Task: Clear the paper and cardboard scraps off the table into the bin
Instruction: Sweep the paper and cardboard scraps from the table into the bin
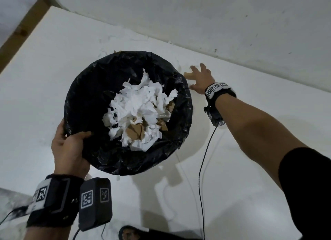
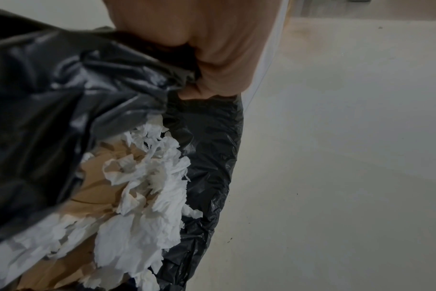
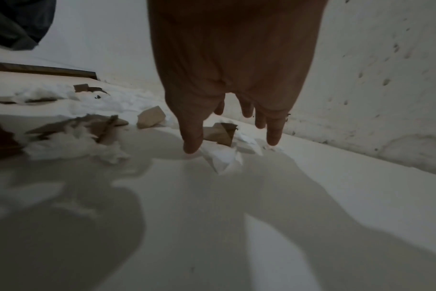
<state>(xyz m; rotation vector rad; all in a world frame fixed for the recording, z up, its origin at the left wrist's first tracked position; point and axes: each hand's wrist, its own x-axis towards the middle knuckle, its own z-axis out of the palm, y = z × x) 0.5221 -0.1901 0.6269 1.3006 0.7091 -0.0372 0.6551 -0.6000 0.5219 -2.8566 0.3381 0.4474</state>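
While the left hand (image 1: 69, 150) grips the crinkled bin (image 1: 100, 89), spread right hand (image 1: 200, 79) reaches scraps (image 3: 219, 133).

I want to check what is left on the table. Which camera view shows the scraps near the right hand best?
The right wrist view: white paper and brown cardboard scraps lie under the spread right hand. The head view shows one cardboard piece beside the bin. The left wrist view shows none.
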